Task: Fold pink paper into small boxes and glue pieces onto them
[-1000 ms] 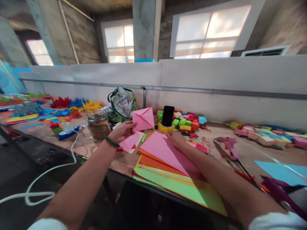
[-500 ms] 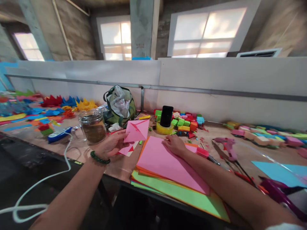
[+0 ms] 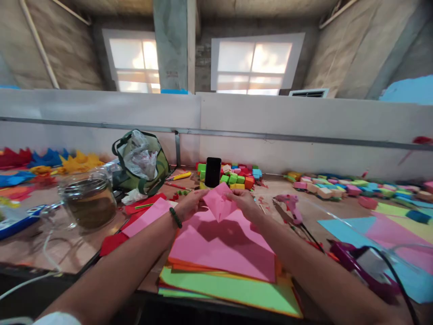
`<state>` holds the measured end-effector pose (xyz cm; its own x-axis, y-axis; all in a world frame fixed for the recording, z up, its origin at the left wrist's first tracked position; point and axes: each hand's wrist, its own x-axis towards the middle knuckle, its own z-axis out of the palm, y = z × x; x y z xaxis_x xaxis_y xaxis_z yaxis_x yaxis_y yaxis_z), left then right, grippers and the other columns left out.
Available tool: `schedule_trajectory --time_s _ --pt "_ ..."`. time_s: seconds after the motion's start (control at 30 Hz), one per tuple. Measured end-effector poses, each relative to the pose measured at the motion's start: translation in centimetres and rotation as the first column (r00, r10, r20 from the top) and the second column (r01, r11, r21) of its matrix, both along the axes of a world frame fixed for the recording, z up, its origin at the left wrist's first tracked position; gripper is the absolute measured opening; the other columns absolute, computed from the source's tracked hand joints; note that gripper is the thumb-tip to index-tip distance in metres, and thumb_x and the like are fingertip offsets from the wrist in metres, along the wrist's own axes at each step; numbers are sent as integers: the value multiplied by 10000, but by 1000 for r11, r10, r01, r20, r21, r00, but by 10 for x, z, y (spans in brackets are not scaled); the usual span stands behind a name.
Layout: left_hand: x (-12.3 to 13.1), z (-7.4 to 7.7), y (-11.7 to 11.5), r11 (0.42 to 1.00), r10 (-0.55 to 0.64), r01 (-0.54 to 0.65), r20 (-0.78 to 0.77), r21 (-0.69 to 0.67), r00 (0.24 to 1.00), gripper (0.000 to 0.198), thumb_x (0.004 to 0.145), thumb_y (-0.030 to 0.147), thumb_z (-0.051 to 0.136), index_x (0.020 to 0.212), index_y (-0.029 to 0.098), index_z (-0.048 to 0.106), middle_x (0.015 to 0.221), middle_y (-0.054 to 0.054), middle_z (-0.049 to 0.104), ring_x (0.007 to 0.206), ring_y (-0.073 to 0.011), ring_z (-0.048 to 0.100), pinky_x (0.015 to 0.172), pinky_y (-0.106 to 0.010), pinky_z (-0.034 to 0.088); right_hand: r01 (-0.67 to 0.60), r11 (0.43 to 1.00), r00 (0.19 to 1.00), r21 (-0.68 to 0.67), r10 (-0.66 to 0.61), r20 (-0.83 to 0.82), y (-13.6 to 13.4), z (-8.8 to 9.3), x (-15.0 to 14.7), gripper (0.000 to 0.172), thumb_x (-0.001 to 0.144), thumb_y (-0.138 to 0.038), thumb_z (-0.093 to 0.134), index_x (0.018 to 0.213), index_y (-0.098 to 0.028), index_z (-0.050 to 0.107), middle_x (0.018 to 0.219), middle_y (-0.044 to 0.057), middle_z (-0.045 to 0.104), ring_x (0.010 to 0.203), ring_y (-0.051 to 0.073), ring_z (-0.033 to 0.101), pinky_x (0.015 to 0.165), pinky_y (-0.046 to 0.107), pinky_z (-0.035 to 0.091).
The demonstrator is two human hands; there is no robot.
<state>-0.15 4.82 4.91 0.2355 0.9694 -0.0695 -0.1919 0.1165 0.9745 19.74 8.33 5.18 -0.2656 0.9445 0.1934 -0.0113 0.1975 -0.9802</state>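
Both hands meet over a stack of coloured paper sheets [image 3: 233, 289], whose top sheet is pink. My left hand [image 3: 191, 205], with a green bead bracelet on the wrist, and my right hand [image 3: 241, 201] each pinch a side of a small folded pink paper [image 3: 219, 203]. The piece is held just above the stack. A black phone [image 3: 213, 171] stands upright right behind the hands.
A glass jar [image 3: 88, 203] of brownish liquid stands at the left, with a green bag [image 3: 142, 160] behind it. Coloured paper cubes [image 3: 237, 174] lie near the partition. A pink glue gun [image 3: 290, 205], cables and blue and pink sheets [image 3: 379, 230] lie at the right.
My left hand brought the folded pink paper from the left to the middle. My right hand lifted off the stack and took hold of it too. The view swung to the right.
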Motion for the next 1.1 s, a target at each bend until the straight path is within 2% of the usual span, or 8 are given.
schedule_trajectory --time_s 0.07,0.13,0.3,0.57,0.73,0.9,1.0,1.1 --pt "4 -11 1 999 24 -23 63 -29 998 444 701 578 653 799 146 629 735 -40 664 652 -112 611 577 -195 456 80 997 994 8 -80 -73 0 -14 -7 411 580 -554 736 628 -156 645 593 0 608 549 121 498 514 243 378" --pt "9 -21 -1 998 29 -24 92 -53 995 445 671 563 687 767 133 626 710 -57 665 648 -135 619 577 -219 463 114 993 987 6 -112 -119 0 -27 -15 420 585 -569 724 634 -161 637 599 -1 605 558 127 491 519 253 378" --pt "13 -35 -5 997 59 -55 94 -49 994 373 600 447 777 640 114 612 558 -32 626 494 -124 551 514 -234 420 66 997 987 -28 -69 -142 -2 -41 -20 387 577 -523 752 661 -159 653 583 -12 595 518 117 469 503 253 373" --pt "8 -33 -8 998 56 -55 63 -16 996 310 636 406 769 611 124 643 567 -37 653 536 -136 571 521 -228 397 84 996 988 -40 -89 -130 -3 -41 -16 361 587 -491 753 586 -158 614 523 -28 528 475 87 389 454 229 299" --pt "11 -34 -9 995 -11 2 95 96 995 388 612 368 796 886 110 702 824 -90 718 729 -186 642 685 -277 470 73 996 987 -47 -78 -141 -7 -38 -19 319 607 -477 720 679 -180 629 594 -25 579 518 105 447 488 233 351" --pt "9 -38 -6 989 97 -93 -33 117 995 373 612 407 783 793 92 700 749 -83 704 608 -158 608 572 -245 433 31 997 991 -71 -40 -130 -8 -37 -18 234 634 -408 688 659 -188 612 536 -35 535 480 105 441 470 234 365" --pt "9 -34 -9 984 130 -121 -63 129 990 350 608 396 784 776 100 703 732 -68 701 595 -155 598 554 -240 425 16 997 991 -77 -26 -132 -9 -37 -17 275 664 -453 670 635 -192 588 504 -42 506 459 107 425 452 239 353" --pt "13 -28 -13 982 145 -132 -83 138 986 321 617 389 777 754 107 707 725 -59 701 597 -153 596 550 -239 427 13 998 992 -57 -20 -128 -11 -37 -18 296 606 -439 745 624 -179 606 539 -29 544 500 110 441 475 240 356"
